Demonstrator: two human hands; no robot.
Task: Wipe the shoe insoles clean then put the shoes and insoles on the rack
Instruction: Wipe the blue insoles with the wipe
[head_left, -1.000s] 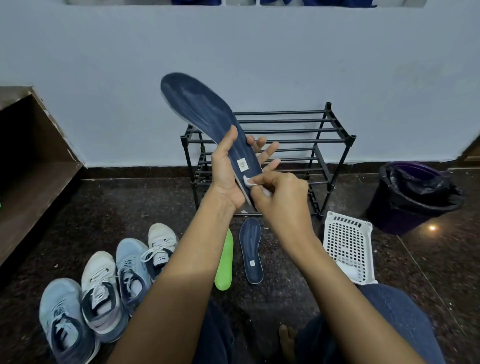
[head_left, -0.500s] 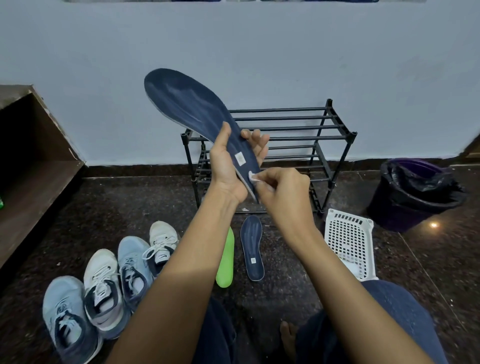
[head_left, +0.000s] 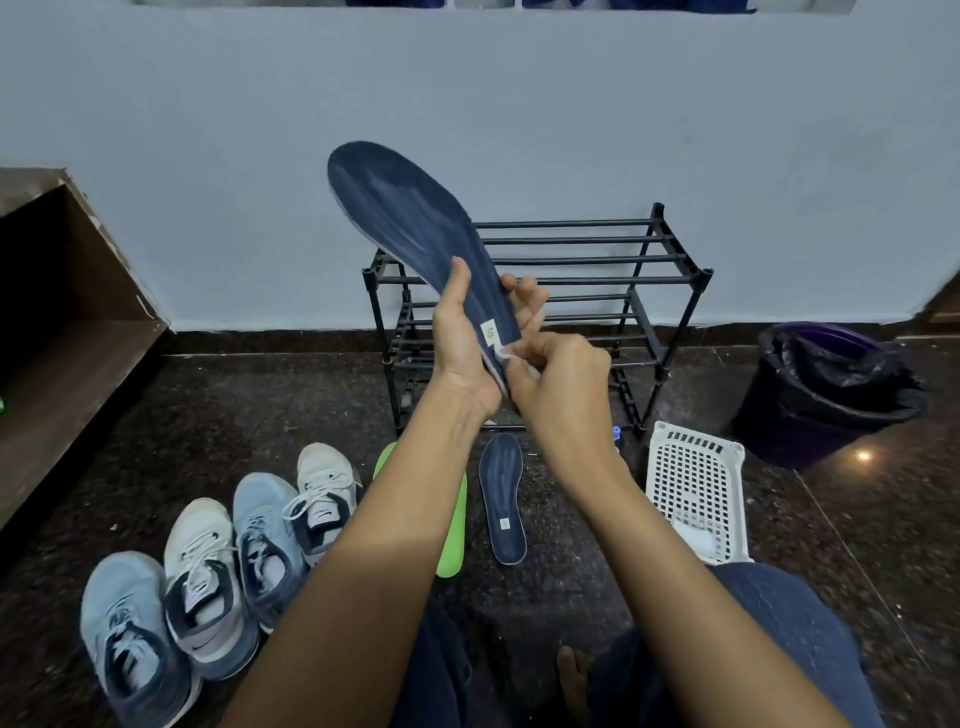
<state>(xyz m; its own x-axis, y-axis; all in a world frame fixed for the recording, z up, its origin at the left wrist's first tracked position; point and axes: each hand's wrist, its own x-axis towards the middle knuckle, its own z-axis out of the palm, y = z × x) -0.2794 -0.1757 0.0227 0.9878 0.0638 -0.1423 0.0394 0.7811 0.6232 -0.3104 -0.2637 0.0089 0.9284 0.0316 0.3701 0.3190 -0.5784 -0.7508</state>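
Wiping at the heel rim of the navy insole (head_left: 410, 228), held up in front of the rack (head_left: 597, 260).

Clasps the navy insole near its heel in the left grip (head_left: 460, 353), thumb on the face, fingers curled behind, toe tilted up and to the left; pinches a small white wipe (head_left: 503, 354) in the right grip (head_left: 561, 384) and presses it to the rim just below the label. Against a second ago, shows the wipe slid off the heel face onto the rim, and the left fingers drawn in from spread to curled. Points, as a judgement, to this insole being nearly finished. Leaves a second navy insole (head_left: 502, 499) and a green insole (head_left: 453, 530) on the floor beside four shoes (head_left: 208, 582), nothing yet on the rack, so most of the task still ahead.
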